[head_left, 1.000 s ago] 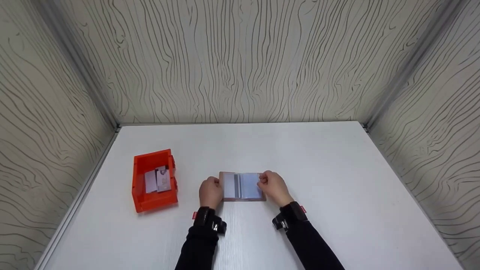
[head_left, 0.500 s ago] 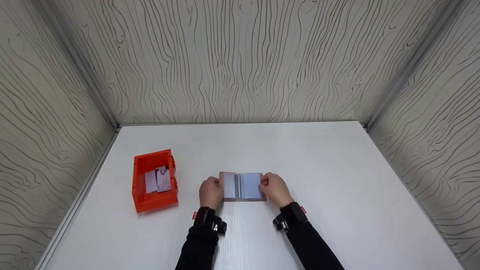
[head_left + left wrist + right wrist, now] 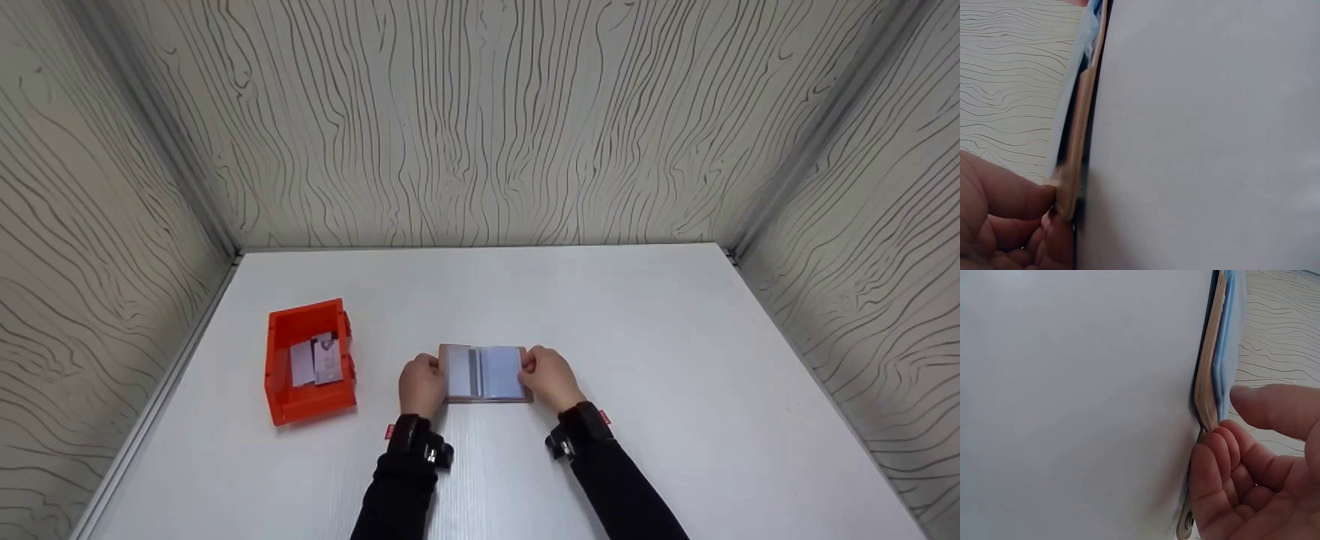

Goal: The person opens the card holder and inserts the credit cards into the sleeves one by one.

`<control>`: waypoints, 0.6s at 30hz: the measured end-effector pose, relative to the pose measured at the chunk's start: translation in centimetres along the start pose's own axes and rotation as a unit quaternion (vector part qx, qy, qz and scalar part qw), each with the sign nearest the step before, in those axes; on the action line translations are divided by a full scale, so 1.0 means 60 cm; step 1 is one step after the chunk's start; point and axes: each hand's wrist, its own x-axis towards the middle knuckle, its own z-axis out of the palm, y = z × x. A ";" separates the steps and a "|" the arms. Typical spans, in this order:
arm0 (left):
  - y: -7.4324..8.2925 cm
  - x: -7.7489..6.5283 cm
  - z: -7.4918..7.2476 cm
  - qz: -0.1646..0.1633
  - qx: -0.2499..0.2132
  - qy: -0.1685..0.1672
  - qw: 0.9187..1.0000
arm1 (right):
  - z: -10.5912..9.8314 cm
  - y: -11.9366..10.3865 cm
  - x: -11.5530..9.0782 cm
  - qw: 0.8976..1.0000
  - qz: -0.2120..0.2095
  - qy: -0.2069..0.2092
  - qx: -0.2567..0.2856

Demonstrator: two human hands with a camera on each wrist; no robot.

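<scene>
An open card holder (image 3: 501,373) with a brown cover and clear plastic sleeves lies on the white table in the head view. My left hand (image 3: 421,384) pinches its left edge; in the left wrist view the thumb (image 3: 1022,199) presses on the brown cover edge, fingers curled below. At the opposite edge is my right hand (image 3: 551,379). In the right wrist view its curled fingers (image 3: 1210,464) grip the cover's edge, while the thumb (image 3: 1272,405) lies right by the bluish sleeves (image 3: 1230,343).
An orange bin (image 3: 311,409) stands to the left on the table (image 3: 637,315), with several cards (image 3: 327,360) inside. Patterned panels (image 3: 465,127) rise behind the table and along both sides.
My right hand has shifted slightly right, from over the sleeve's upper right corner to the cover's edge, so more of the right page shows. The left hand stays in place.
</scene>
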 end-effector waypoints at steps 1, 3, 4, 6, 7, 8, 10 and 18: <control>0.000 0.000 0.000 0.000 0.000 0.000 1.000 | 0.001 0.000 0.000 1.000 -0.001 0.000 -0.001; 0.000 0.000 0.001 0.000 0.001 0.001 1.000 | 0.001 0.001 0.002 1.000 -0.001 -0.001 0.000; -0.001 0.000 0.001 0.000 0.002 0.001 1.000 | 0.002 0.002 0.003 1.000 -0.001 0.000 -0.001; -0.001 0.000 0.002 0.001 0.003 0.000 1.000 | 0.002 0.003 0.004 1.000 -0.001 0.000 0.000; -0.001 0.000 0.002 0.000 0.004 0.000 1.000 | 0.002 0.003 0.004 1.000 0.000 0.000 0.001; -0.001 0.000 0.002 -0.001 0.003 -0.001 1.000 | 0.002 0.004 0.004 1.000 0.001 -0.001 0.000; -0.001 -0.001 0.001 -0.002 0.001 -0.002 1.000 | 0.002 0.004 0.003 1.000 0.002 -0.002 0.001; -0.002 -0.002 -0.002 -0.010 -0.011 -0.007 1.000 | -0.001 0.005 0.001 1.000 -0.014 -0.006 0.010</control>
